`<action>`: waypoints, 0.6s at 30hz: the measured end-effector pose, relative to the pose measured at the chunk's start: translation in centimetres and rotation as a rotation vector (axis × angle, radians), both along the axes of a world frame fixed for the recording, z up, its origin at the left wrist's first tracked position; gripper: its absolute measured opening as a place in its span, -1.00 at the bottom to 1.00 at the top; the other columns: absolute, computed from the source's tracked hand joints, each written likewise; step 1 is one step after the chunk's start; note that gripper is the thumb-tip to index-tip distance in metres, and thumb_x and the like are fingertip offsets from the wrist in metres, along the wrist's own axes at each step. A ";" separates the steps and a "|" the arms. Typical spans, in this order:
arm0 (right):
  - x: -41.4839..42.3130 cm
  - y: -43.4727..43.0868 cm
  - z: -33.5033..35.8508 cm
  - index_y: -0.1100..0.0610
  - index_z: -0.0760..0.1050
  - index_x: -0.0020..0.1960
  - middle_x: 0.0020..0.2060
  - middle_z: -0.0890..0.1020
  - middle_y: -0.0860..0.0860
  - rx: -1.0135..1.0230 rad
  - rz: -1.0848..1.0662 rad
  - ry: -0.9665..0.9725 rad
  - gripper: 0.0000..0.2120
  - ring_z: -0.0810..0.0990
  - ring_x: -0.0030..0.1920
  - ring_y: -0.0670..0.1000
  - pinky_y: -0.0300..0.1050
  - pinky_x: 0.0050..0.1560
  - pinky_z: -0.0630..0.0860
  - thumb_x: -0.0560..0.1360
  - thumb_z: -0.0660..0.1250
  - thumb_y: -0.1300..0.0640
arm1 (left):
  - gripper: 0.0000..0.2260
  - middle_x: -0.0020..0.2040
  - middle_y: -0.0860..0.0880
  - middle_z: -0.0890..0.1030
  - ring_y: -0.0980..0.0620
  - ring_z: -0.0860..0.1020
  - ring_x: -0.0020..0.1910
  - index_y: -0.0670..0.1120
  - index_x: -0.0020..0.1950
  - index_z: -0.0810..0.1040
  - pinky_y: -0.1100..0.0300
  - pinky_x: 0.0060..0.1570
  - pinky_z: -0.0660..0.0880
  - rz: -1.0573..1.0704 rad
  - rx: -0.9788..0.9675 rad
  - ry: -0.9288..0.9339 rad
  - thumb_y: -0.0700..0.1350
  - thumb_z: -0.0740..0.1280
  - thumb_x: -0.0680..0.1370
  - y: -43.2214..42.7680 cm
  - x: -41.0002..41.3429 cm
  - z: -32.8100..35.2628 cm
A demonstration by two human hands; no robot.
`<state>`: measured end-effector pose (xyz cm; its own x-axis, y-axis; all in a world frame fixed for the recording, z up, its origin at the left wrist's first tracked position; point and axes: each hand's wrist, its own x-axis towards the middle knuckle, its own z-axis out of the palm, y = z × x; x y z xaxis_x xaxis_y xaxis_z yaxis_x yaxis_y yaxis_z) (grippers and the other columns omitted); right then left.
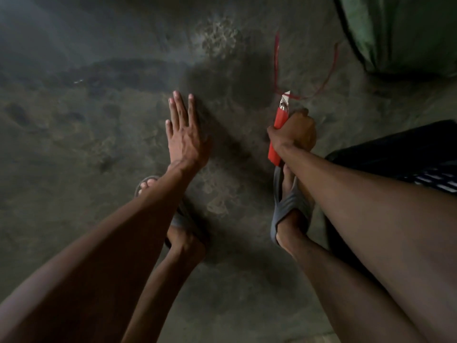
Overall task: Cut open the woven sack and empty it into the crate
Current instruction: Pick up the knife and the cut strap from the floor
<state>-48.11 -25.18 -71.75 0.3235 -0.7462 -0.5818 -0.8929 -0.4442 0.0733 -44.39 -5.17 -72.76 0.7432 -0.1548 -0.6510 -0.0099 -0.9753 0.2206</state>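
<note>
My right hand (296,129) is shut on a red utility knife (279,125), its short blade out and pointing away from me over the floor. A thin red string (276,58) lies looped on the concrete just beyond the blade tip. The green woven sack (405,33) fills the top right corner, only partly in view. A dark slatted crate (405,154) sits at the right edge, beside my right forearm. My left hand (183,134) is flat and open with fingers straight, hovering over bare floor and holding nothing.
The ground is stained grey concrete (99,120) in dim light. My two feet in grey sandals (291,209) stand below my hands, the right one close to the crate.
</note>
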 end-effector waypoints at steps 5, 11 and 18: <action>0.0 0.4 0.5 0.19 0.50 0.20 0.17 0.63 0.18 0.084 0.023 0.034 -0.42 0.63 0.18 0.20 0.00 0.07 0.58 0.29 0.58 -0.02 | -0.13 0.68 -0.18 -0.18 -0.18 -0.17 0.65 -0.08 0.68 -0.09 -0.15 0.58 0.09 -0.012 -0.022 0.035 0.01 0.39 0.55 0.2 0.6 0.9; 0.3 0.9 4.9 0.13 0.61 0.17 0.15 0.66 0.13 0.158 -0.001 0.085 -0.42 0.66 0.15 0.15 -0.04 0.02 0.59 0.23 0.61 -0.09 | -0.13 0.68 -0.18 -0.15 -0.17 -0.14 0.66 -0.09 0.68 -0.09 -0.13 0.57 0.13 -0.047 -0.002 0.096 0.01 0.39 0.56 1.5 1.9 5.4; 0.4 0.2 15.6 0.06 0.62 0.16 0.14 0.69 0.08 0.283 0.032 0.152 -0.39 0.66 0.17 0.12 -0.13 -0.10 0.49 0.19 0.59 -0.17 | -0.16 0.68 -0.18 -0.11 -0.16 -0.11 0.66 -0.09 0.68 -0.06 -0.11 0.57 0.13 -0.037 0.021 0.149 0.02 0.38 0.56 2.9 2.5 15.5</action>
